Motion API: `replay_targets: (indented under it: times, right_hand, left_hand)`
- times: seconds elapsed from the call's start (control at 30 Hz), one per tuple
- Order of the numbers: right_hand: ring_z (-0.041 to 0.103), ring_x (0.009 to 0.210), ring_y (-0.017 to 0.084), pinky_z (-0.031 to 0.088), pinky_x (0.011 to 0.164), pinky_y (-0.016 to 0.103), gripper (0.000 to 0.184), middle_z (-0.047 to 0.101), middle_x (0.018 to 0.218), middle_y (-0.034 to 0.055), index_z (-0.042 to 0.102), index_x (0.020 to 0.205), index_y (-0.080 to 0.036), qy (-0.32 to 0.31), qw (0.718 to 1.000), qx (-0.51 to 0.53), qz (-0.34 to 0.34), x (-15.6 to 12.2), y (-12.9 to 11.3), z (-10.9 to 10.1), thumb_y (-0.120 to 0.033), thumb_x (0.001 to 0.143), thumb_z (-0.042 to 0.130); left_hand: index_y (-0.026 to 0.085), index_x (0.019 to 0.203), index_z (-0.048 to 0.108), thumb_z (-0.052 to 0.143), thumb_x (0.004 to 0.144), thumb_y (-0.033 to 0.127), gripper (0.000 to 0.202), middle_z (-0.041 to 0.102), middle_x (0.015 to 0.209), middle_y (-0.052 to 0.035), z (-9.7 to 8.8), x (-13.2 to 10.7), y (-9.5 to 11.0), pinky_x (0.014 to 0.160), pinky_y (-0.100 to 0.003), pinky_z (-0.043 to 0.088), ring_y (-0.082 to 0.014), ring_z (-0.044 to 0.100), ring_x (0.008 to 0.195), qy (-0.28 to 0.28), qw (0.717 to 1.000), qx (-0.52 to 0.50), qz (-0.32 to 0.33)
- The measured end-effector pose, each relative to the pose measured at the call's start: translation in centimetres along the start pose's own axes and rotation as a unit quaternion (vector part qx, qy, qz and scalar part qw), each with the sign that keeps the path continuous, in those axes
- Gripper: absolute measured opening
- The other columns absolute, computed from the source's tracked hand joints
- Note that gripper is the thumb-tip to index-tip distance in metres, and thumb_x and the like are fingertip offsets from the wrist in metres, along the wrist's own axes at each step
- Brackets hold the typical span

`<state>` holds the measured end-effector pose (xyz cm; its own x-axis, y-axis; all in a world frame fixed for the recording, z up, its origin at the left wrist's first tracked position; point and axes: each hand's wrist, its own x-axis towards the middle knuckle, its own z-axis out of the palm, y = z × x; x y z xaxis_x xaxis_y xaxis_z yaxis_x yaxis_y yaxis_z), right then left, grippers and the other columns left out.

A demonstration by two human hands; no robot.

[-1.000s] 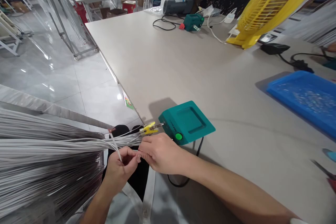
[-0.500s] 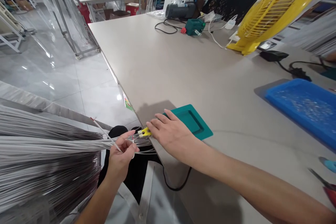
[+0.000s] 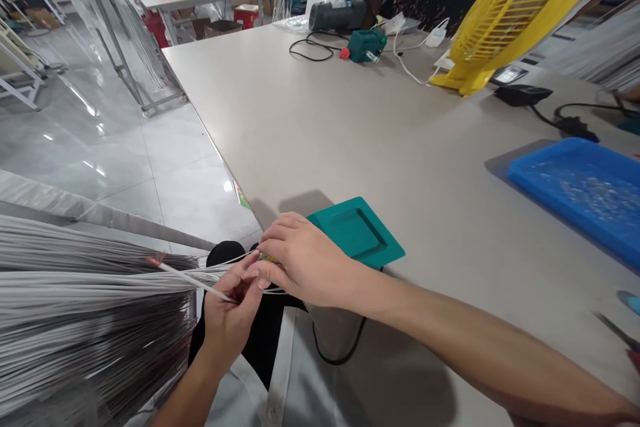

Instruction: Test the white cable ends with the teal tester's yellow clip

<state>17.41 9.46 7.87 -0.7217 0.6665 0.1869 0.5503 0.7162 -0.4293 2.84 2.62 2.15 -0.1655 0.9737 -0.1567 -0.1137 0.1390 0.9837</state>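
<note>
A white cable [image 3: 187, 278] is pinched in my left hand [image 3: 233, 303], its frayed reddish end sticking out to the left. My right hand [image 3: 305, 260] reaches over the table edge, and its thumb and fingertips close in at my left fingertips. What lies between the right fingers is hidden. Just under that hand, a small part of a yellow tool [image 3: 269, 258] shows. Beside it on the table, a teal plate [image 3: 395, 253] with a recessed square extends from under the right hand. A thick bundle of white cables [image 3: 100, 287] runs off to the left.
A blue tray [image 3: 540, 180] with small clear pieces sits on the right of the grey table [image 3: 310, 127]. A yellow fan [image 3: 510, 13], a green device [image 3: 367, 45] and cords stand at the back. Dark blades [image 3: 613, 327] lie at the right edge.
My right hand has moved left from the yellow tool to my left fingertips, now covering most of the tool. The cable's frayed end has swung lower and further left.
</note>
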Motion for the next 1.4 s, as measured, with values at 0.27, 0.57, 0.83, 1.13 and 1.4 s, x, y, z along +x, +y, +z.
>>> replay_targets:
  times: [0.27, 0.57, 0.83, 1.13, 1.4]
  right_hand:
    - [0.050, 0.069, 0.015, 0.027, 0.086, 0.038, 0.027, 0.059, 0.062, 0.0035, 0.057, 0.060, -0.014, 0.019, 0.993, -0.091, -0.075, -0.2, 0.1, 1.2, -0.018, 0.083, 0.044]
    - [0.052, 0.073, 0.016, 0.028, 0.079, 0.035, 0.034, 0.064, 0.074, 0.0067, 0.064, 0.073, -0.014, 0.027, 0.999, -0.030, -0.016, -0.4, 0.1, 0.2, -0.035, 0.089, 0.042]
    - [0.048, 0.066, 0.013, 0.030, 0.078, 0.034, 0.027, 0.059, 0.065, 0.0020, 0.058, 0.064, -0.014, 0.011, 0.996, -0.055, -0.073, 0.4, -0.1, 1.3, -0.024, 0.085, 0.045]
    - [0.049, 0.068, 0.016, 0.028, 0.091, 0.040, 0.027, 0.055, 0.064, 0.0023, 0.060, 0.071, -0.014, 0.021, 0.930, -0.263, -0.257, -1.1, -0.2, 1.8, -0.009, 0.086, 0.039]
    - [0.054, 0.073, 0.016, 0.034, 0.081, 0.033, 0.035, 0.062, 0.073, 0.0061, 0.064, 0.077, -0.014, 0.019, 0.998, -0.046, -0.027, -1.0, -0.2, 0.5, -0.034, 0.091, 0.038]
  left_hand:
    - [0.021, 0.095, 0.067, 0.065, 0.072, 0.013, 0.024, 0.063, 0.058, 0.0044, -0.4, 0.1, 0.0, 0.055, -0.015, 0.045, -0.0072, 0.056, 0.055, 0.055, 0.998, 0.003, 0.043]
    - [0.019, 0.100, 0.067, 0.067, 0.071, 0.018, 0.029, 0.065, 0.066, 0.0008, -0.4, -0.3, 0.0, 0.059, -0.019, 0.046, -0.0101, 0.057, 0.060, 0.012, 0.999, 0.018, 0.025]
    - [0.019, 0.095, 0.069, 0.067, 0.069, 0.016, 0.026, 0.056, 0.056, 0.0047, -0.4, -0.4, 0.1, 0.048, -0.015, 0.038, -0.0056, 0.044, 0.050, 0.030, 0.999, 0.029, 0.031]
    - [0.019, 0.088, 0.070, 0.067, 0.067, 0.013, 0.022, 0.060, 0.056, 0.0035, -0.9, 0.2, -0.5, 0.050, -0.015, 0.040, -0.0067, 0.051, 0.051, 0.072, 0.997, -0.004, 0.021]
    - [0.020, 0.097, 0.068, 0.065, 0.071, 0.016, 0.026, 0.062, 0.059, 0.0026, -0.9, -0.4, 0.0, 0.052, -0.017, 0.042, -0.0076, 0.052, 0.053, 0.021, 0.999, 0.029, 0.037]
